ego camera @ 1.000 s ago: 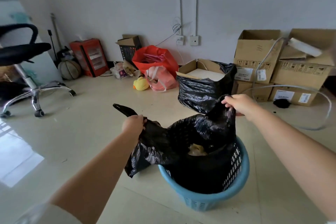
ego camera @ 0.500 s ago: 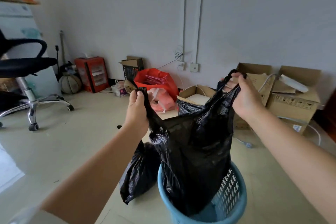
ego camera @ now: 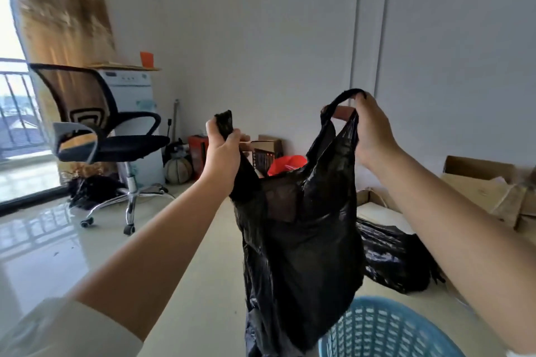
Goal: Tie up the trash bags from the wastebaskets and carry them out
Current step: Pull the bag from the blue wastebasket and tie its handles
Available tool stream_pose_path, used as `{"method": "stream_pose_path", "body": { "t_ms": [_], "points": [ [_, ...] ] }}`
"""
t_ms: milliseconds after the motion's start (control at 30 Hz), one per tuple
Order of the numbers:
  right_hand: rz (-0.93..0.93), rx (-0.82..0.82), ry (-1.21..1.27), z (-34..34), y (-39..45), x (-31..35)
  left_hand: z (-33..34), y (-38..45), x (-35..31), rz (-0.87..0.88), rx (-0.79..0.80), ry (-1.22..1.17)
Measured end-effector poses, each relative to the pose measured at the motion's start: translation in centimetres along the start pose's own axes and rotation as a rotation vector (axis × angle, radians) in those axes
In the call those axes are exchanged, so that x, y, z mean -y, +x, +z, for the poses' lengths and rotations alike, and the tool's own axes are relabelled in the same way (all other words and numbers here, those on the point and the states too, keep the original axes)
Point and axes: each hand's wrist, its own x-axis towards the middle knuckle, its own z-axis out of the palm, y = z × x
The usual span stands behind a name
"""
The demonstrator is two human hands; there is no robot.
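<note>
A black trash bag (ego camera: 298, 249) hangs in the air in front of me, lifted out of the blue mesh wastebasket (ego camera: 385, 330) at the bottom right. My left hand (ego camera: 224, 153) grips the bag's left handle in a fist. My right hand (ego camera: 372, 130) holds the right handle loop, which arches over its fingers. The bag's mouth is stretched open between the two hands. Its lower end drops out of view beside the basket rim.
A black office chair (ego camera: 110, 139) stands at the left near a window. Another black bag (ego camera: 397, 258) lies over an open box behind the basket. Cardboard boxes (ego camera: 487, 185) stack at the right wall. A red bag (ego camera: 287, 164) and a ball (ego camera: 178, 169) sit by the far wall.
Both hands have raised the bag higher, so it is clear of the wastebasket. The view has tilted upward and the basket has dropped to the frame's bottom edge.
</note>
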Motion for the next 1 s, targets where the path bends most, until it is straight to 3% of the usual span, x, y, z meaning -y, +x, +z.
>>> {"method": "stream_pose_path", "body": {
  "t_ms": [133,267,433,633,733,867,1000],
  "points": [
    [0.131,0.100,0.135,2.2,-2.7,-5.1,-4.6,-0.7,2.3,-0.072,0.016,0.183],
    [0.272,0.223,0.118,3.5,-6.8,-12.8,-10.4,-2.2,6.4,-0.207,-0.132,0.349],
    [0.371,0.213,-0.018,5.6,-11.6,-21.8,-15.7,-5.4,11.9,-0.405,-0.135,0.271],
    [0.503,0.192,-0.278,5.7,-15.3,-28.5,-20.5,-9.1,18.5,-0.454,-0.206,0.097],
    [0.529,0.245,-0.263,4.6,-16.5,-30.7,-23.1,-11.2,20.9,-0.471,-0.049,0.044],
    [0.605,0.416,-0.483,2.5,-18.0,-32.1,-25.3,-14.1,23.6,-0.434,0.405,0.381],
    [0.772,0.592,-0.603,1.3,-19.1,-34.8,-24.9,-14.7,26.6,-0.370,0.437,0.759]
  ]
}}
